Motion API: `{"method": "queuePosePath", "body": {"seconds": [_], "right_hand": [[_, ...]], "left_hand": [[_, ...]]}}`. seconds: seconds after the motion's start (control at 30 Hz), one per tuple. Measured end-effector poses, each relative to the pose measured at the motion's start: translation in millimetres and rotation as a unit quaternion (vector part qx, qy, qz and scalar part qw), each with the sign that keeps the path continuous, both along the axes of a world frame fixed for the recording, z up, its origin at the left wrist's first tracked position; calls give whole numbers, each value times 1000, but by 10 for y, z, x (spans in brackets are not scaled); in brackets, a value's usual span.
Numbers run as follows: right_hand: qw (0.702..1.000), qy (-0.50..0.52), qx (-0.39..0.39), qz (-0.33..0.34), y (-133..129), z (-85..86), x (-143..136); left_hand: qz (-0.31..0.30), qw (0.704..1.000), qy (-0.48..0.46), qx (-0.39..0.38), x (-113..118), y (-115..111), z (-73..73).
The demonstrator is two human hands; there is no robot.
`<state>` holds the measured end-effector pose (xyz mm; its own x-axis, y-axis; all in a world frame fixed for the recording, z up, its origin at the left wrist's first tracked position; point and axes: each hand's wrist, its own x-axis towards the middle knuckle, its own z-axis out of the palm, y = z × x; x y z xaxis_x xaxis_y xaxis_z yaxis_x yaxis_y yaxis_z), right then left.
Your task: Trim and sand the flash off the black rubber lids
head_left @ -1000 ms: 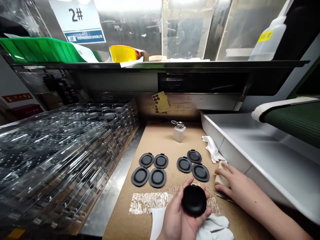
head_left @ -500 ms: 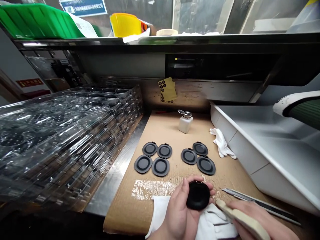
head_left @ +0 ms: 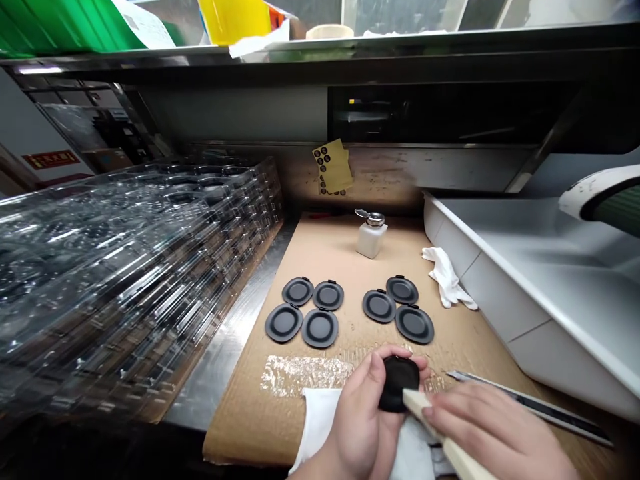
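Observation:
In my left hand (head_left: 356, 423) lies a small black rounded lid (head_left: 399, 381), its edge gripped between thumb and fingers. My right hand (head_left: 497, 427) is closed around a pale beige flat stick (head_left: 416, 403), whose blunt end meets the lower right edge of the lid or sits just over it. Beneath both hands a white cloth (head_left: 320, 413) is partly covered. Beyond them, dark grey lids with small tabs rest on the cardboard in two groups: several at left, including one lid (head_left: 320, 328), and three at right, including another lid (head_left: 415, 325).
A white pump bottle (head_left: 371, 239) stands at the back of the cardboard (head_left: 280, 427). On the right are a white glove (head_left: 445, 277), a utility knife (head_left: 565, 417) and a large white tray (head_left: 493, 293). Stacked clear plastic trays (head_left: 150, 280) fill the left side. A shelf (head_left: 400, 50) crosses above.
My right hand has moved left and up, bringing the beige stick's end to the black lid. My left hand still holds the lid. The view has tipped slightly downward.

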<state>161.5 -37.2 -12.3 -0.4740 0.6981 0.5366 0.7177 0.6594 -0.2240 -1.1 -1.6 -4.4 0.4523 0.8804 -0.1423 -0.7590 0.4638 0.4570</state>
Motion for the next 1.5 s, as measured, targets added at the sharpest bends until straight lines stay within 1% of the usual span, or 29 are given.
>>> {"method": "queuePosePath", "body": {"seconds": [0.07,0.13,0.2,0.27,0.37,0.43,0.5,0.6,0.7,0.8,0.87,0.97,1.03,1.13,1.2,1.27,1.33,1.4,1.47,1.5], "right_hand": [[1000,-3,15,-4,138,144,38],[1000,-11,22,5,229,265,71],[999,-21,21,18,239,320,71],[1000,-11,13,13,170,291,41],[1000,23,4,-3,9,167,-10],[999,33,-11,1,-46,116,-16],[999,33,-18,1,-29,131,3],[999,27,-2,-19,53,220,32],[1000,25,-6,-12,61,254,13],[1000,14,-11,9,-7,201,7],[1000,4,-3,13,-39,152,46],[999,-26,16,38,-39,102,90],[999,-19,16,40,-32,96,37],[999,26,-3,20,-22,130,-161],[999,37,-10,26,9,165,-288],[999,36,-16,33,71,189,-353],[999,40,-12,20,151,195,-359],[998,59,0,-18,213,188,-347],[996,81,2,-45,222,178,-349],[996,84,-5,-43,203,176,-358]], "left_hand": [[-3,1000,15,-5,3,-1,16],[7,999,43,-24,2,-8,37],[18,997,60,-35,-2,-16,55],[13,998,45,-34,-5,-19,60],[-5,999,16,-35,1,-18,45],[-3,999,12,-35,7,-17,34],[-2,1000,8,-28,10,-18,31],[-7,1000,6,-21,4,-17,38],[-9,1000,2,-30,-1,-17,35],[-12,999,3,-43,2,-16,16],[-13,999,3,-43,8,-15,6],[-18,999,-5,-34,15,-7,8],[-19,999,0,-37,17,0,16],[-15,998,15,-54,13,9,28],[-16,998,17,-60,5,12,30],[-22,997,11,-67,-3,10,25],[-28,997,-6,-67,-7,6,14],[-34,997,-31,-59,-9,1,3],[-40,997,-40,-52,-10,-4,1],[-40,997,-35,-54,-11,-5,4]]}}
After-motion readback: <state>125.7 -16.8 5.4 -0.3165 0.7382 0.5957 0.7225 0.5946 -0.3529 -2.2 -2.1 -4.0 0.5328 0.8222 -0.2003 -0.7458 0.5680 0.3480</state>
